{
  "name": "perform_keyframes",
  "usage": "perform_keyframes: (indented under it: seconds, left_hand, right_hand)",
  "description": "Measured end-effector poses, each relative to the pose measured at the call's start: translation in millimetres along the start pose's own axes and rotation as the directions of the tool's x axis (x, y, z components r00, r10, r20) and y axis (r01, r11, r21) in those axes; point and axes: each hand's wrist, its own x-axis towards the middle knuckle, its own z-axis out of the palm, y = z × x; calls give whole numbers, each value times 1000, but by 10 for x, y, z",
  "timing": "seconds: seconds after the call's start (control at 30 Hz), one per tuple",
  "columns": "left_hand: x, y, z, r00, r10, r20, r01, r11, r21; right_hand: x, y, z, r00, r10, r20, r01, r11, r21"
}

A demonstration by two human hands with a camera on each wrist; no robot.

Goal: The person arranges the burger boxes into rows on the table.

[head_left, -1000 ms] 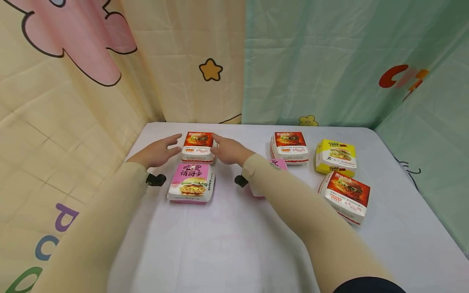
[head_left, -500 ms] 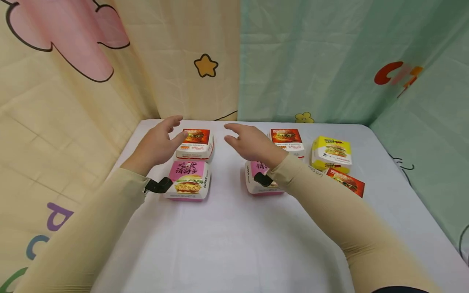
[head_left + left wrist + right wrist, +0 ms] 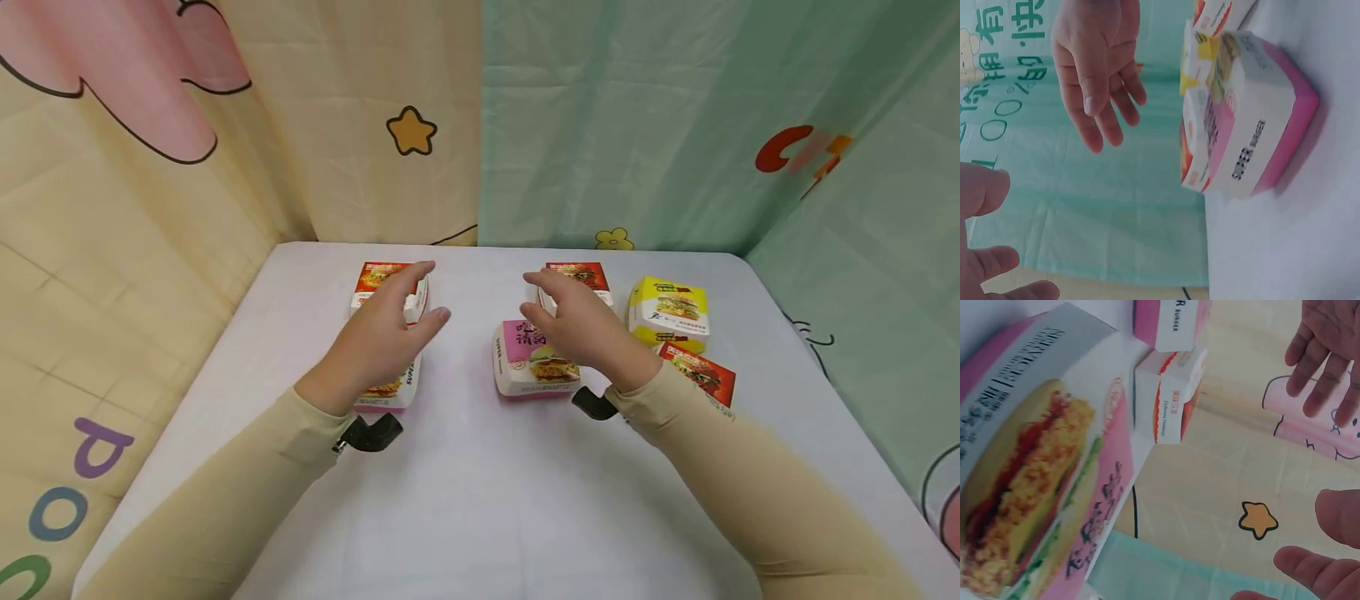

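Note:
My left hand (image 3: 375,333) hovers with relaxed fingers over the left side of the table, holding nothing. Below it, mostly hidden, are a red-and-white burger box (image 3: 375,277) and a pink-and-white burger box (image 3: 401,392). My right hand (image 3: 588,329) is also free, its thumb and fingers spread. It covers part of another pink burger box (image 3: 536,371) and of a red-topped burger box (image 3: 581,272) behind. In the right wrist view, the pink box (image 3: 1041,456) looms close, with the left hand (image 3: 1329,356) at upper right. Neither hand appears to touch a box.
To the right stand a yellow burger box (image 3: 670,312) and a red-topped burger box (image 3: 697,372), the latter turned at an angle and partly behind the right forearm. A white cloth covers the table (image 3: 465,500). Printed curtains (image 3: 600,125) rise behind and at both sides.
Both hands have moved away from the left red burger box: the right hand rightward, the left hand slightly toward me and right. The camera view has shifted slightly; the boxes keep their arrangement.

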Motion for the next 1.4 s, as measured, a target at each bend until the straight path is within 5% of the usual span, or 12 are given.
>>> perform_keyframes:
  seconds: [0.3, 0.87, 1.4]
  left_hand:
    - [-34, 93, 468, 995, 25, 95, -22, 999, -24]
    - [122, -13, 1210, 957, -86, 276, 111, 991, -75]
    - [127, -79, 1376, 962, -130, 241, 150, 987, -64]
  right_hand:
    - [-169, 269, 126, 997, 77, 26, -77, 997, 3]
    - [-302, 619, 479, 984, 133, 116, -130, 991, -31]
    - [-324, 654, 604, 990, 75, 118, -77, 997, 13]
